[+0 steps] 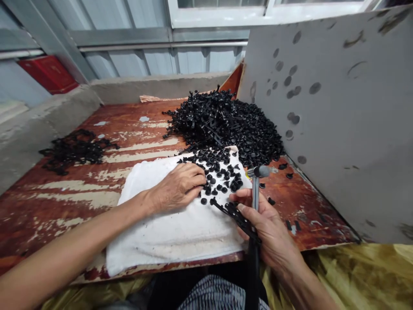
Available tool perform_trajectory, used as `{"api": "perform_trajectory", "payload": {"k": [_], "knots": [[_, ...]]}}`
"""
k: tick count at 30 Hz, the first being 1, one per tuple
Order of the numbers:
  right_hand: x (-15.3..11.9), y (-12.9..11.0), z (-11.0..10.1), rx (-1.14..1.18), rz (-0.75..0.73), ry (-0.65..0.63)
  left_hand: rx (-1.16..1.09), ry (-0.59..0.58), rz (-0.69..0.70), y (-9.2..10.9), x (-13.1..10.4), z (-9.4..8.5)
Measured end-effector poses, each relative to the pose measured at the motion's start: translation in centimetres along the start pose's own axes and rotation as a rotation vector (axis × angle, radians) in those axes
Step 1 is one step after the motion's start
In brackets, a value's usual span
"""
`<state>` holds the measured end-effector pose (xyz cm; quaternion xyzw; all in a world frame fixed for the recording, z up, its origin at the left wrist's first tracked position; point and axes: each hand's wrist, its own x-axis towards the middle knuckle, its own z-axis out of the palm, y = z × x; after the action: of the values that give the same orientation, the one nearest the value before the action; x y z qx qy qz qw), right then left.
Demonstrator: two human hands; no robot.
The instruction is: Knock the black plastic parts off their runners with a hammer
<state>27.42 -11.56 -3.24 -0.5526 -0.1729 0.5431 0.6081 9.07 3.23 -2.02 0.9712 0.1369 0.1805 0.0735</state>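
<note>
- The right hand [274, 228] has its fingers closed round a hammer [255, 193] and a black strip [238, 218], by the white cloth [171, 234]'s right side.
- The left hand [180, 185] curls its fingers against loose black pieces [219, 187] on the cloth; I cannot tell whether they pinch one.
- Farther back on the desk [64, 221] sits a black heap [222, 122].

Seeing a red box [48, 74] at ten o'clock, by a rough grey ledge [41, 118] at nine. Seeing a white window frame [216, 19] at twelve, a spotty board [348, 129] at three, and a shiny gold sheet [358, 269] at four.
</note>
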Motion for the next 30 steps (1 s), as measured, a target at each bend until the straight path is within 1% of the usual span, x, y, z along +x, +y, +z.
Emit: {"api": "perform_trajectory", "payload": {"k": [3,7,9,11,13,15,17,19,21,22,24,27,30], "knots": [[-0.2,-0.1,0.1,-0.077,-0.01,0.011,0.013,0.044,-0.035,0.1,-2.8,-0.7],[-0.4,-0.3,0.3,-0.111,-0.019,0.037,0.025,0.078,-0.118,0.7,-6.5,-1.8],[-0.4,-0.4,0.5,-0.103,-0.007,0.054,0.049,0.09,-0.161,0.9,-7.8,-2.3],[-0.4,-0.4,0.7,-0.082,0.002,0.068,0.097,0.113,-0.226,0.9,-8.2,-2.6],[-0.4,-0.4,0.8,-0.05,0.001,0.077,0.129,0.121,-0.283,0.7,-7.5,-2.6],[-0.5,-0.4,0.9,-0.02,-0.004,0.084,0.121,0.067,-0.286,0.2,-5.7,-2.3],[-0.5,-0.4,1.0,0.001,-0.003,0.089,0.102,-0.04,-0.25,-0.4,-3.3,-1.6],[-0.5,-0.5,1.0,0.011,0.005,0.087,0.091,-0.164,-0.242,-0.8,-1.3,-1.0],[-0.4,-0.6,1.0,0.019,0.017,0.079,0.081,-0.274,-0.262,-0.9,-0.5,-0.7],[-0.4,-0.5,0.9,0.022,0.02,0.076,0.08,-0.309,-0.28,-0.9,-0.7,-0.7],[-0.3,-0.5,0.7,0.023,0.021,0.064,0.089,-0.335,-0.32,-0.5,-2.2,-1.1],[-0.2,-0.2,0.2,0.026,0.018,0.048,0.132,-0.346,-0.368,0.5,-6.1,-1.9],[0.0,0.0,0.0,0.041,0.024,0.036,0.201,-0.303,-0.45,1.6,-9.5,-2.3]]}}
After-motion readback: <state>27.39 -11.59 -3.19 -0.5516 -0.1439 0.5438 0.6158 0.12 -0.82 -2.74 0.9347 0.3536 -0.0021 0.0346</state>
